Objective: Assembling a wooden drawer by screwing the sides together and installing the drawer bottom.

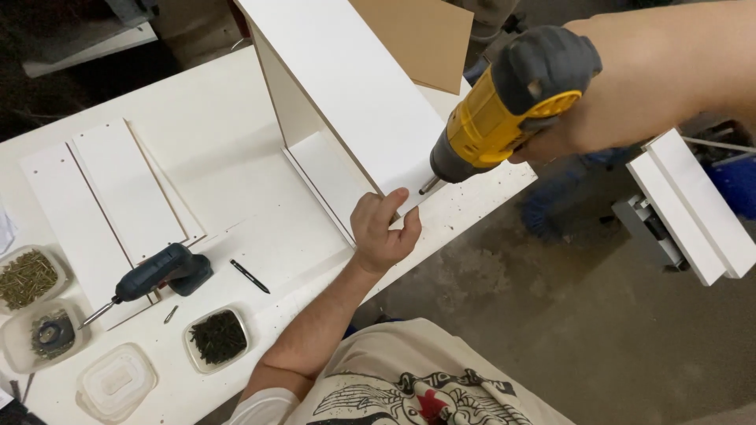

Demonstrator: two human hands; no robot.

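White panel (354,86) smooth matt laminate with a raw brown fibreboard edge; worktop (228,157) the same matt white. Drill (504,110) glossy yellow plastic with matt grey rubbery grip and metal bit. Tubs (116,382) clear plastic; floor (551,307) rough grey concrete.

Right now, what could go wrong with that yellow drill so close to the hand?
The drill bit points at the white panel right beside the left hand's fingers, so a slip might jab them. The panel stands upright at the table edge and could tip if that hand lets go.
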